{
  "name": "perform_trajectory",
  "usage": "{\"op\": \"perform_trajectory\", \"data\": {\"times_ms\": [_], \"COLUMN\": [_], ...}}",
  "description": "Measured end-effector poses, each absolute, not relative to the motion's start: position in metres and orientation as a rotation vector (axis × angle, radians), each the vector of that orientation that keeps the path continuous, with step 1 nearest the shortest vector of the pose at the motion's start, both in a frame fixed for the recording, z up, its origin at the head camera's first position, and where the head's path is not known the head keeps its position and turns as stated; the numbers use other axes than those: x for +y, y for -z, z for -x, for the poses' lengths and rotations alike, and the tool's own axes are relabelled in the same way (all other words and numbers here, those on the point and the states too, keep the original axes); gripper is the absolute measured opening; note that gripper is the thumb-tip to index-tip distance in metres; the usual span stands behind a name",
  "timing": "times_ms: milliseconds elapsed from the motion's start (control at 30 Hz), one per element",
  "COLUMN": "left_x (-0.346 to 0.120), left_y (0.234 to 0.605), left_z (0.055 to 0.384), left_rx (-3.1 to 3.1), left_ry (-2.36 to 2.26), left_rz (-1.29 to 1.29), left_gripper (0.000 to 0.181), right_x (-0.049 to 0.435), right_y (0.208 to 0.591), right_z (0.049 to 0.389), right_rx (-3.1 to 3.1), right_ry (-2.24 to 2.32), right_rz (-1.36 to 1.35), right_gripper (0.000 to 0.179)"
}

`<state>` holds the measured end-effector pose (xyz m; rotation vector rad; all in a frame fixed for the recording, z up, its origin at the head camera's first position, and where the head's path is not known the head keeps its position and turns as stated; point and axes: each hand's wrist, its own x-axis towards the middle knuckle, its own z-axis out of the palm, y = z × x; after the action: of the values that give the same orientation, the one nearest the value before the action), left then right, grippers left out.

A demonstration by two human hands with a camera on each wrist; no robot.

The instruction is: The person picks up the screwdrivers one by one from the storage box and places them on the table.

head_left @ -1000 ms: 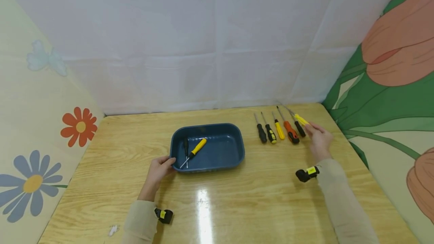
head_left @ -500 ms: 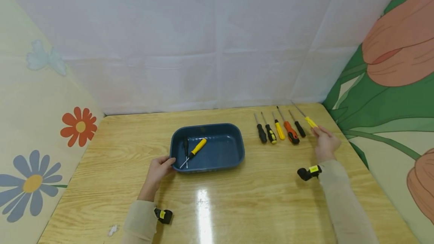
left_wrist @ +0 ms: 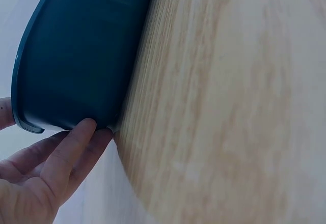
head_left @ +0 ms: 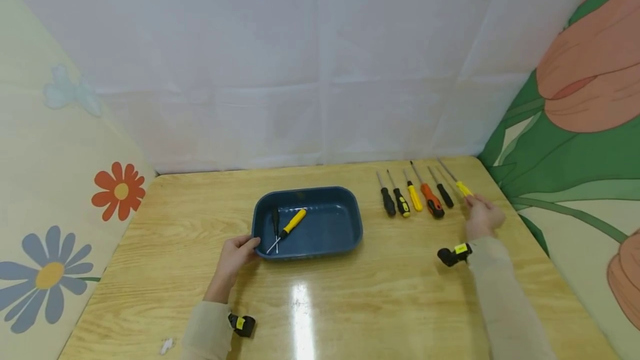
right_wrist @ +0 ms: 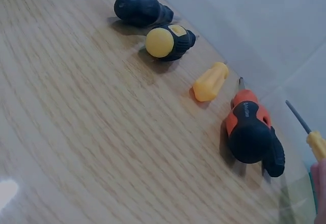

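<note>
My left hand (head_left: pixel 235 257) grips the near left corner of a dark blue tray (head_left: pixel 320 253), thumb over the rim and fingers against the outer wall, as the left wrist view shows. Inside the tray a yellow-handled screwdriver (head_left: pixel 295 222) lies across a black one (head_left: pixel 275 221). At the right end of a row of screwdrivers, my right hand (head_left: pixel 484 217) pinches the handle of another yellow screwdriver (head_left: pixel 463 188), its shaft pointing away toward the back edge. In the right wrist view only a sliver of the fingers (right_wrist: pixel 320 183) shows at the right border.
Left of the right hand lie a black screwdriver (head_left: pixel 444 196), an orange-and-black one (head_left: pixel 432 201), a yellow one (head_left: pixel 414 198), a black-and-yellow one (head_left: pixel 401 203) and another black one (head_left: pixel 388 202). White cloth (head_left: pixel 250 99) hangs behind the table (head_left: pixel 380 304).
My right hand has carried the yellow screwdriver rightward, from over the black one to the row's right end, and lowered it. The left hand stays on the tray; the head view has tilted slightly.
</note>
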<state>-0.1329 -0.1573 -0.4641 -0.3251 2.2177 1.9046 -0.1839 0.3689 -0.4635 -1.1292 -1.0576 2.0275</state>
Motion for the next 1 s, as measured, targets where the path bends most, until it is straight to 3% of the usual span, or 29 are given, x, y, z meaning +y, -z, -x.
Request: {"op": "perform_trajectory", "data": {"times_ms": [633,1000], "left_x": [-0.156,-0.156], "left_y": [0.462,0.461], "left_z": [0.133,0.132], "left_rx": [2.228,2.227], "left_ry": [-1.866,-1.881], "left_rz": [0.344,0.348], "left_gripper": [0.034,0.033], "right_x": [0.364,0.374], "right_y": [0.466,0.486], "right_z": [0.182,0.184], "right_rx": [-1.141,-1.989], "right_ry": [-1.987,-1.459], "right_rz": [1.223,1.266], "right_gripper": [0.025,0.034]}}
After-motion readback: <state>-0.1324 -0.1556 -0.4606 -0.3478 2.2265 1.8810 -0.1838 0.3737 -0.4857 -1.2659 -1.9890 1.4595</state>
